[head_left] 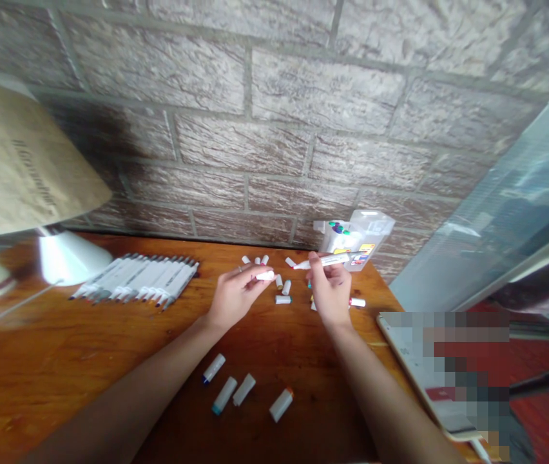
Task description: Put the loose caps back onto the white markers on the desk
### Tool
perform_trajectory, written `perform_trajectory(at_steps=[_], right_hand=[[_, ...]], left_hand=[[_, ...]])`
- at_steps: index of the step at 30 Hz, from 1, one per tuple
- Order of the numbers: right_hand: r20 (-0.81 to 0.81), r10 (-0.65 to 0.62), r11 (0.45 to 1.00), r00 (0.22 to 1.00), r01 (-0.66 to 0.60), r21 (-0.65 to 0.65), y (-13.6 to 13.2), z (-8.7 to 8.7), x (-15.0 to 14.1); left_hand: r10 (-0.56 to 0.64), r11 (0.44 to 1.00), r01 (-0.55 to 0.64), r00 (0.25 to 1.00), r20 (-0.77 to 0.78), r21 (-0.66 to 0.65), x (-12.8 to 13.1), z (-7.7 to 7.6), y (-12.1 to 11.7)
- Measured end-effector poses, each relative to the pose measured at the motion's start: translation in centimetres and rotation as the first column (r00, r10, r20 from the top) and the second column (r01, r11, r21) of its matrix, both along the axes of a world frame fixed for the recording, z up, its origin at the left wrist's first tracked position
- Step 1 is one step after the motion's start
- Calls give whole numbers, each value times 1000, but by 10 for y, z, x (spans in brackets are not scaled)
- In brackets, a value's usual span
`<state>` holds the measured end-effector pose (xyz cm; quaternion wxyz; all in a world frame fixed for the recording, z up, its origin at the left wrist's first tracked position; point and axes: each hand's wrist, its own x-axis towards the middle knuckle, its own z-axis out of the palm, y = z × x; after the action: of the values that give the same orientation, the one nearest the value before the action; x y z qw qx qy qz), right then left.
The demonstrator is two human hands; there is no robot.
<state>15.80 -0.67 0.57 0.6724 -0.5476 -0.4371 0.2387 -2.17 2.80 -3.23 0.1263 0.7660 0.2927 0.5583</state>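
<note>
My left hand (236,293) pinches a small white marker cap (265,275) over the middle of the table. To its right, my right hand (331,290) grips a white marker (335,259), its uncapped tip pointing left toward the cap. Cap and marker are apart. Between and behind the hands lie several loose caps (283,299), and another cap (357,301) with a red end is just right of my right hand. Nearer to me are more loose caps (224,395), with blue, teal and orange ends. A row of capless-looking white markers (142,278) lies side by side at the left.
A clear plastic case (374,225) holding several markers stands behind my right hand. A lamp (69,254) with a beige shade and its cord are at the left. A tablet-like device (403,348) lies at the right edge of the wooden table (168,361), below a stone wall.
</note>
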Motion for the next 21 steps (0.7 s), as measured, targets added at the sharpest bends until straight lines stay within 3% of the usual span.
perform_trajectory(at_steps=[8, 15, 18, 21], right_hand=[[21, 172, 985, 985, -172, 27, -12, 9, -14], [76, 303, 953, 950, -304, 3, -11, -5, -19], [86, 293, 956, 952, -294, -1, -8, -8, -18], [70, 201, 979, 977, -202, 8, -5, -7, -14]], left_hand=[[-15, 1000, 17, 999, -48, 22, 0, -3, 1], [-43, 997, 47, 997, -64, 61, -1, -3, 2], [-41, 996, 47, 996, -79, 75, 0, -5, 2], [-47, 997, 52, 995, -87, 51, 2, -6, 1]])
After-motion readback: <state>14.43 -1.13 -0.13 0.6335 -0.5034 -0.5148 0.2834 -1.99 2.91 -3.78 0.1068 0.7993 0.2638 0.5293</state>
